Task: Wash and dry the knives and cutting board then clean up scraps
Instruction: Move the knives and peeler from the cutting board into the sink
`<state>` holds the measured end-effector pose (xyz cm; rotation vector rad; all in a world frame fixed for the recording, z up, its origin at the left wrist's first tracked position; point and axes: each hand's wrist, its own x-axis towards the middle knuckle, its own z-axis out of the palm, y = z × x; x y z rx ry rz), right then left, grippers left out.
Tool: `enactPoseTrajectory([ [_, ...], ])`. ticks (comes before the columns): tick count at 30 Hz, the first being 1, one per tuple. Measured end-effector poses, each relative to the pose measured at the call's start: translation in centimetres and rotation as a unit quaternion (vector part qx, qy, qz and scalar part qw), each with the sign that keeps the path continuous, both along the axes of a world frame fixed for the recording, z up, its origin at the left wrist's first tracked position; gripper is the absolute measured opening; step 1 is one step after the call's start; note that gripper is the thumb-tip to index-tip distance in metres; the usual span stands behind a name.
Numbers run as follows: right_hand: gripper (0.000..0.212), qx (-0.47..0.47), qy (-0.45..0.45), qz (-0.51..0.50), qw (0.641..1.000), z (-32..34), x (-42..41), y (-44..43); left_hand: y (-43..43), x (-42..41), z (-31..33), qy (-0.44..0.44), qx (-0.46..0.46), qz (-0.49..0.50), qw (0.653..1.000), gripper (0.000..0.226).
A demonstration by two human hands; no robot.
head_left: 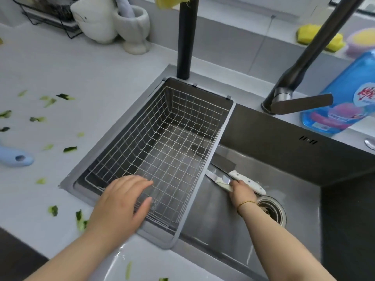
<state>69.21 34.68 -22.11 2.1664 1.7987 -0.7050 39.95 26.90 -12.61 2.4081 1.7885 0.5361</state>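
Two white-handled knives lie on the sink floor beside the drain (272, 209). My right hand (241, 189) is down in the sink (253, 246), fingers closed on the handle of the small knife (218, 178). The larger knife (246, 181) with a dark broad blade lies just behind it, its blade reaching under the wire basket (162, 151). My left hand (121, 201) rests flat on the basket's near rim, fingers spread, holding nothing. Green vegetable scraps (70, 149) are scattered over the grey counter at the left. No cutting board is in view.
A dark faucet (300, 72) arches over the sink from the back right, next to a blue dish soap bottle (349, 94). Yellow sponges (308, 35) lie on the back ledge. A stone mortar (134, 27) and a dish rack stand at the back left. A light blue utensil handle (16, 158) lies at the left edge.
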Motion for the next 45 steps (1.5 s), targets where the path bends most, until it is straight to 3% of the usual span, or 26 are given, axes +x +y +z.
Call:
enactPoseTrajectory([
  [14, 0.038, -0.017, -0.006, 0.012, 1.000, -1.2, 0.0, 1.1, 0.1, 0.2, 0.3, 0.028, -0.015, 0.011, 0.999, 0.068],
  [19, 0.037, -0.019, -0.024, 0.012, 0.999, -1.1, 0.1, 1.2, 0.2, 0.2, 0.2, 0.000, -0.010, 0.004, 1.000, 0.067],
  [22, 0.040, -0.006, -0.029, 0.018, 0.999, -0.5, 0.2, 0.9, 0.3, 0.1, 0.2, 0.002, -0.005, 0.004, 1.000, 0.054],
  [25, 0.043, 0.022, -0.022, 0.024, 0.999, 0.4, 0.4, 0.7, 0.2, 0.1, 0.1, -0.001, 0.007, 0.007, 1.000, 0.040],
  [32, 0.037, 0.128, 0.024, 0.018, 0.991, 4.7, -0.2, -0.9, -0.1, 0.3, 1.1, -0.049, -0.048, 0.001, 0.998, 0.040],
  [36, 0.028, 0.209, 0.088, 0.004, 0.974, 8.5, -1.7, -2.4, -0.1, 0.2, 2.4, -0.185, -0.109, 0.020, 0.976, 0.069],
  [38, 0.024, 0.248, 0.118, 0.020, 0.961, 10.7, -3.3, -3.2, -0.5, -0.7, 3.4, -0.222, -0.099, 0.019, 0.970, 0.074],
  [45, 0.010, 0.351, 0.218, 0.091, 0.906, 17.3, -12.7, -5.1, -3.9, -8.5, 7.3, -0.272, -0.025, 0.072, 0.959, 0.054],
])
